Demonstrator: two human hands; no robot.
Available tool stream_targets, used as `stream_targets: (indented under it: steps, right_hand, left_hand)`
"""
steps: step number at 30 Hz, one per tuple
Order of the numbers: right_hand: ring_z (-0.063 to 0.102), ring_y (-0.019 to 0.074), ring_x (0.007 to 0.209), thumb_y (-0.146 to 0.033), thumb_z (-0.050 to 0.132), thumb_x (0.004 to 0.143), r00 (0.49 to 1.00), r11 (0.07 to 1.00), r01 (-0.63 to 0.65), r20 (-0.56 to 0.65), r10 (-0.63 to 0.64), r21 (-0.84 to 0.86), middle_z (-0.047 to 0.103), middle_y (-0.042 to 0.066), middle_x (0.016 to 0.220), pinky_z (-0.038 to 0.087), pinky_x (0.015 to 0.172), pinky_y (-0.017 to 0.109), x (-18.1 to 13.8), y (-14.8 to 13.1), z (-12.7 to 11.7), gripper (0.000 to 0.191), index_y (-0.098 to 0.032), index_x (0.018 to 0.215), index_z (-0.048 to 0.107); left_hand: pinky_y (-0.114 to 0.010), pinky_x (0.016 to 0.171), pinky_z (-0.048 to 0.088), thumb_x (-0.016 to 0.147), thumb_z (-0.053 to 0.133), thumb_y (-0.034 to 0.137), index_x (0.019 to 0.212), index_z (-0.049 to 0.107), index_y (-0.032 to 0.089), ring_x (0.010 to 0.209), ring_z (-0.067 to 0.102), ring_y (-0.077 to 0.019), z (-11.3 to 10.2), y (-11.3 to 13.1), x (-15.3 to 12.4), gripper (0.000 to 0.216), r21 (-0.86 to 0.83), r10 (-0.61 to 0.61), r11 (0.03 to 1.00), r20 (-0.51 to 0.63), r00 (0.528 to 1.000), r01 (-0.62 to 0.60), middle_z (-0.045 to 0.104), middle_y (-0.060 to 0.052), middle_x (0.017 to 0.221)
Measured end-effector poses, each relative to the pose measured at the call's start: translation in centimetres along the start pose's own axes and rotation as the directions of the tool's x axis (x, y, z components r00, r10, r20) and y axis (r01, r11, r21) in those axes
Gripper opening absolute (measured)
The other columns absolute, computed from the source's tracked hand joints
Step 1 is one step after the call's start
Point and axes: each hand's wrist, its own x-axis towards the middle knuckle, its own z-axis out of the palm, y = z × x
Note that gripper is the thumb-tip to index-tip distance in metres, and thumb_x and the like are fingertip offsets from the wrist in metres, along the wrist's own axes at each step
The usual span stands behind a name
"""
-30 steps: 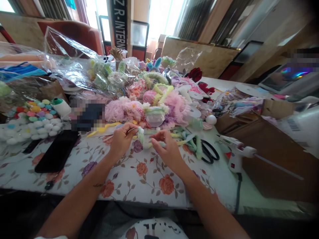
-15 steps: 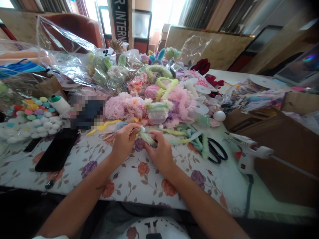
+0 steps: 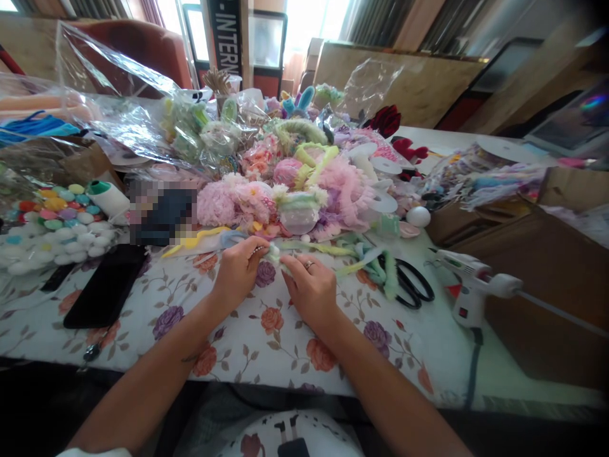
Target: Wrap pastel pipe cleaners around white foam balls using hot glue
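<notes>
My left hand (image 3: 240, 270) pinches a thin beaded strand (image 3: 257, 249) between thumb and fingers. The pale green fuzzy piece (image 3: 274, 252) is located between my hands, at the left fingertips; take it as the dial centre. My right hand (image 3: 310, 285), ring on one finger, reaches in from 4 o'clock with bent fingers touching the piece; whether they close on it I cannot tell.

Just beyond, at 9 o'clock, lies a yellow strip (image 3: 195, 240); at 3 o'clock, a tangle of pastel strips (image 3: 375, 266) rests against black-handled scissors (image 3: 422, 279). A heap of pastel trimmings (image 3: 285, 171) occupies 12 o'clock. Farther out, a black phone (image 3: 104, 289) lies between 8 and 9 o'clock, pompoms (image 3: 57, 244) at 9 o'clock. A white glue gun (image 3: 471, 279) stands beside a cardboard box (image 3: 533, 304) between 3 and 4 o'clock. A floral cloth (image 3: 285, 362) covers the counter's near side.
</notes>
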Motion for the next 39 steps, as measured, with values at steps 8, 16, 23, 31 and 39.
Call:
stream_targets:
  steps: [8, 16, 23, 31, 39]
  right_hand:
    - [0.066, 0.0236, 0.096, -0.01, 0.046, 0.088, 0.994, 0.985, -0.1, 0.055, 0.093, 0.138, 0.066, 0.015, 0.111, 0.055, 0.076, 0.033, 0.2, 0.0, 0.4, 0.016, -0.02, 0.096, 0.056]
    - [0.066, 0.0196, 0.073, -0.015, 0.049, 0.09, 0.98, 0.942, -0.191, 0.116, 0.164, 0.278, 0.072, 0.007, 0.09, 0.051, 0.067, 0.03, -0.4, 0.7, 0.8, 0.01, -0.021, 0.097, 0.053]
    - [0.05, 0.0118, 0.05, -0.026, 0.057, 0.086, 0.868, 0.758, -0.493, 0.305, 0.392, 0.427, 0.064, -0.001, 0.067, 0.039, 0.05, 0.023, 0.3, 0.9, 0.1, 0.006, -0.02, 0.087, 0.061]
    - [0.061, 0.0164, 0.061, -0.037, 0.071, 0.073, 0.62, 0.296, -0.778, 0.603, 0.502, 0.554, 0.064, 0.001, 0.065, 0.043, 0.054, 0.025, 1.9, 1.5, -1.2, 0.021, -0.019, 0.074, 0.061]
    - [0.06, 0.0128, 0.057, -0.036, 0.08, 0.064, 0.513, -0.045, -0.79, 0.7, 0.497, 0.611, 0.061, -0.003, 0.06, 0.042, 0.054, 0.022, 1.6, 1.6, -0.7, 0.027, -0.018, 0.072, 0.061]
  left_hand:
    - [-0.022, 0.068, 0.048, 0.089, 0.05, 0.013, 0.087, 0.064, 0.019, 0.07, 0.065, -0.0142, 0.2, -0.2, -0.2, 0.016, 0.042, 0.094, 0.994, 0.059, 0.994, -0.097, 0.072, -0.001, 0.077]
    - [-0.02, 0.067, 0.047, 0.086, 0.051, 0.008, 0.088, 0.064, 0.018, 0.071, 0.065, -0.0137, 0.2, -0.5, -0.2, 0.017, 0.026, 0.114, 0.993, 0.086, 0.99, -0.117, 0.071, -0.001, 0.078]
    - [-0.02, 0.065, 0.046, 0.085, 0.051, 0.007, 0.086, 0.064, 0.018, 0.069, 0.064, -0.0133, -0.1, -0.3, 0.0, 0.018, 0.007, 0.145, 0.989, 0.114, 0.983, -0.146, 0.071, -0.001, 0.078]
    - [-0.02, 0.06, 0.045, 0.083, 0.051, 0.008, 0.081, 0.064, 0.018, 0.065, 0.062, -0.0122, -0.2, 0.1, 0.2, 0.017, -0.117, 0.115, 0.988, 0.14, 0.983, -0.099, 0.07, 0.0, 0.073]
    - [-0.022, 0.058, 0.045, 0.084, 0.059, 0.021, 0.079, 0.067, 0.018, 0.063, 0.058, -0.0125, 0.0, 0.2, 0.5, 0.009, -0.302, -0.027, 0.95, 0.163, 0.986, 0.076, 0.068, -0.001, 0.073]
